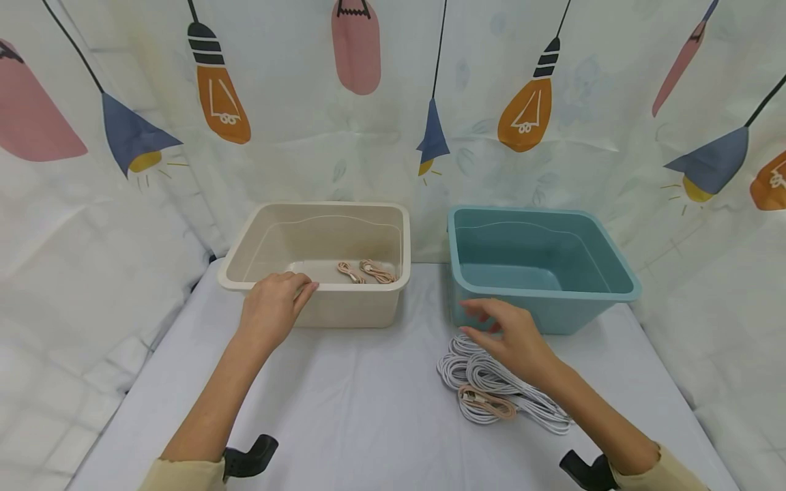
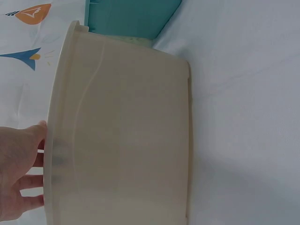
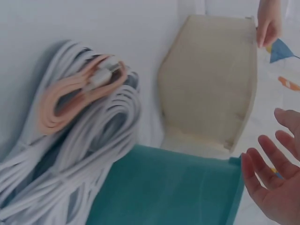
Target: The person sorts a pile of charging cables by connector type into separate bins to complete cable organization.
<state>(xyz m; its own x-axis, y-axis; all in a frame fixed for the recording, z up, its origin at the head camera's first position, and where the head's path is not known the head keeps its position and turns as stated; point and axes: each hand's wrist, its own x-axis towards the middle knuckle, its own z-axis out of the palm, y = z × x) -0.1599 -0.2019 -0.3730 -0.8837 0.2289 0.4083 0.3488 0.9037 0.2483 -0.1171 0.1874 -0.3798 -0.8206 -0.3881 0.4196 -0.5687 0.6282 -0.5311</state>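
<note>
My left hand (image 1: 274, 308) is at the front rim of the beige plastic bin (image 1: 344, 305), its fingertips touching or just over the edge. In the left wrist view the fingers (image 2: 32, 182) look fairly straight. Inside that bin lie two small peach cable bundles (image 1: 377, 271). Over the table my right hand (image 1: 512, 337) hangs with spread, loosely bent fingers and nothing between them, beside the front wall of the teal bin (image 1: 552, 310). Below it sits a pile of coiled white cables (image 1: 491, 375). On the pile rests a peach charging cable (image 3: 70, 98) with a pale plug.
A white cloth (image 1: 362, 409) covers the table. Behind the bins hangs a curtain (image 1: 381, 150) printed with lamps and bulbs. A black wrist mount (image 1: 250, 457) sits on the left forearm, another mount (image 1: 588, 472) on the right.
</note>
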